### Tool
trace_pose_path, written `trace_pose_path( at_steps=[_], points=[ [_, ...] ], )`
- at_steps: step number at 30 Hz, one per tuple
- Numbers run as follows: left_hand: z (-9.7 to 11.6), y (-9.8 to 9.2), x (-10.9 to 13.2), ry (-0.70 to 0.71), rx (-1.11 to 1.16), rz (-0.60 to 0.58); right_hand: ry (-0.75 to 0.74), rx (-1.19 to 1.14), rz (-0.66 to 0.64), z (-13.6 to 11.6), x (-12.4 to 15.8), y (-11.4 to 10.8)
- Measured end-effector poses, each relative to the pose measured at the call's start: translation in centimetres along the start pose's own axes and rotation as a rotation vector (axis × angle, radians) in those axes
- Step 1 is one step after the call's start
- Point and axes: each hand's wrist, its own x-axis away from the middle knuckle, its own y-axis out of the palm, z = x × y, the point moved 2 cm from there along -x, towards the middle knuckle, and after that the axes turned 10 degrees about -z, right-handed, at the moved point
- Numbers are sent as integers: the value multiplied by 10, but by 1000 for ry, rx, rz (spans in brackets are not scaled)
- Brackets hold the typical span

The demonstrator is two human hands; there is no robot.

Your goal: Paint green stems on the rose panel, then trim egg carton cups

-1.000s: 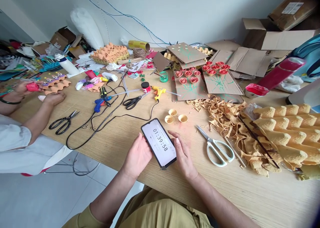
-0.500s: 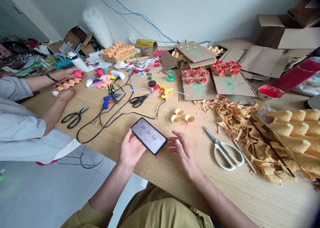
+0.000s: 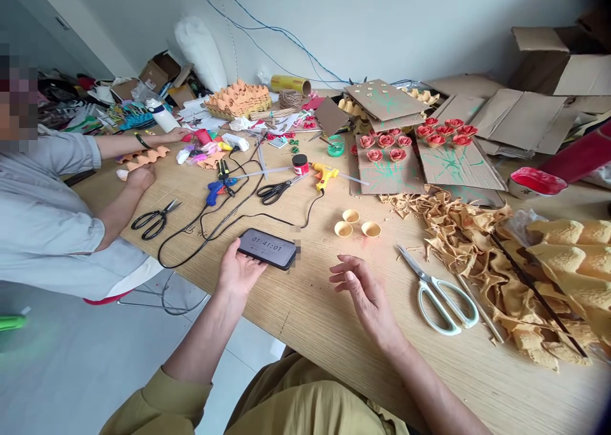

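My left hand (image 3: 240,268) holds a black smartphone (image 3: 268,249) by its left end, thumb along the edge and fingers beneath. Its lit screen shows a running time of 01:41:01. Apart from the phone, my right hand (image 3: 360,288) hovers over the table with fingers spread and slightly bent, holding nothing. Just beyond it stand three small tan cups (image 3: 351,216) cut from egg-tray pulp. Right of that hand lie white-handled scissors (image 3: 442,295), blades pointing away from me. Further off rests a yellow glue gun (image 3: 326,176) with its cord running towards the phone.
At left a co-worker's hand (image 3: 142,176) rests by a strip of egg tray. Red paper flowers (image 3: 386,141) sit on green-painted cardboard. Tan scraps (image 3: 472,244) and egg trays (image 3: 573,256) fill the right. Black scissors (image 3: 153,221), a blue glue gun (image 3: 216,192) and cords lie left.
The phone has moved left and away from my right hand, tilting flatter. The co-worker's far hand has reached forward to a red container. The whole view has shifted slightly.
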Motion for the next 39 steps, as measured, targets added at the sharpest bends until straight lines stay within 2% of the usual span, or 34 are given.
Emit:
trace_pose_path(
  at_steps=[4, 11, 17, 25, 27, 30, 32, 34, 36, 39],
  points=[
    [8, -14, 2, -96, -81, -31, 3, 29, -35, -4, 2, 1],
    [21, -39, 8, -172, -268, -103, 12, 83, -81, -10, 4, 2],
    [24, -44, 11, -189, -492, -215, 10, 120, -118, -9, 2, 1],
    [20, -52, 20, -123, -505, -235, 10, 158, -118, -9, 1, -6],
    [13, -53, 27, -61, -579, -244, 11, 164, -115, -10, 1, -8],
    [-4, -43, 36, 173, -881, -332, 15, 191, -103, -14, 3, -12],
    [-17, -26, 38, 406, -1140, -466, 12, 226, -101, -19, 5, -17],
    [-30, -6, 34, 560, -1371, -675, 11, 275, -98, -25, 9, -25],
    [-38, 9, 25, 635, -1493, -850, 8, 332, -78, -30, 16, -35],
    [-39, 20, 8, 646, -1485, -949, 8, 414, -23, -32, 29, -52]
  ],
)
